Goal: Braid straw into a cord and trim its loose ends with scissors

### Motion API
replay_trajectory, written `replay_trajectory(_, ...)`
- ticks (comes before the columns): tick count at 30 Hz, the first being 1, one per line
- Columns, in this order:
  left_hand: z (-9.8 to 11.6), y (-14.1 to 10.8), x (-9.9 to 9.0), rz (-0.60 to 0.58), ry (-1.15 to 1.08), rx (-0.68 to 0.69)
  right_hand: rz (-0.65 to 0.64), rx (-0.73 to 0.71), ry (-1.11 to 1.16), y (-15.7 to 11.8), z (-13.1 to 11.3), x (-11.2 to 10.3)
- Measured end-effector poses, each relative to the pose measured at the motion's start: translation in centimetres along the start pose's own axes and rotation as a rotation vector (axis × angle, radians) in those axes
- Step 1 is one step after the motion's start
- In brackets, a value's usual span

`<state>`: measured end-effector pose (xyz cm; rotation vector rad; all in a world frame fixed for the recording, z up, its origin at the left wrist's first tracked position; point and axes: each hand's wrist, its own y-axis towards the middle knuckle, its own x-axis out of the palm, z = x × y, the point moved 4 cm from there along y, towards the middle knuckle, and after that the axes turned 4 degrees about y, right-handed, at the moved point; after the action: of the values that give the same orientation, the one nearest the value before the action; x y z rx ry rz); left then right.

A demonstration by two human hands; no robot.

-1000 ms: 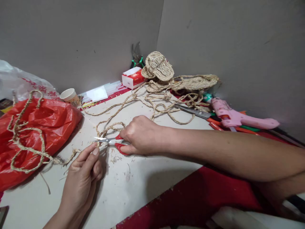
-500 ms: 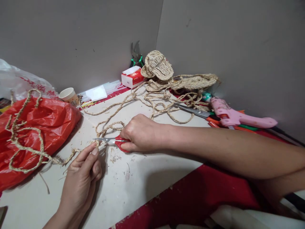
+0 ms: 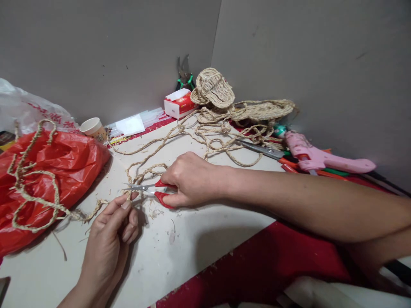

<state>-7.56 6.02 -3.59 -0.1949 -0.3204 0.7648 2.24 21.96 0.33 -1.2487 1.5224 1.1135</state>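
My left hand (image 3: 112,226) pinches a braided straw rope (image 3: 138,164) between thumb and fingers, low over the white board. In my right hand (image 3: 189,179) is a pair of red-handled scissors (image 3: 141,188), its blades pointing left. They lie across the rope just above my left fingertips, slightly parted. From the pinched spot the rope runs back in loops to a loose tangle of rope (image 3: 212,139). Another braided length (image 3: 54,205) trails left over a red plastic bag (image 3: 80,162). Fine straw scraps lie under the scissors.
At the back stand a paper cup (image 3: 91,126), a red tissue pack (image 3: 180,105), green-handled pruners (image 3: 184,75) and coiled straw rope pieces (image 3: 215,87). A pink glue gun (image 3: 321,156) and large shears (image 3: 263,149) lie right. Grey walls (image 3: 128,51) close off the back.
The scissor handles have spread a little wider in my right hand. My left fingertips have shifted slightly down, still pinching the rope.
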Motion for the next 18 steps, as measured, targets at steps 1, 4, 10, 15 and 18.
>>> replay_trajectory(1, 0.0, 0.0, 0.0, -0.005, -0.006, 0.003, -0.009, -0.014, -0.023, 0.0, -0.1, 0.1)
replay_trajectory(4, 0.1, -0.1, 0.1, -0.003, -0.006, 0.011, -0.004, -0.077, -0.114, -0.2, -0.6, 0.3)
replay_trajectory(10, 0.1, -0.2, 0.1, 0.064, 0.051, 0.024, 0.013, -0.091, -0.195, -0.2, -0.8, 0.7)
replay_trajectory(15, 0.1, -0.2, 0.2, 0.098, 0.052, 0.029, -0.035, -0.048, -0.185, -0.3, -1.0, 0.6)
replay_trajectory(18, 0.2, -0.2, 0.2, 0.106, 0.039, 0.028, -0.1, -0.022, -0.147, -0.3, -1.2, 0.2)
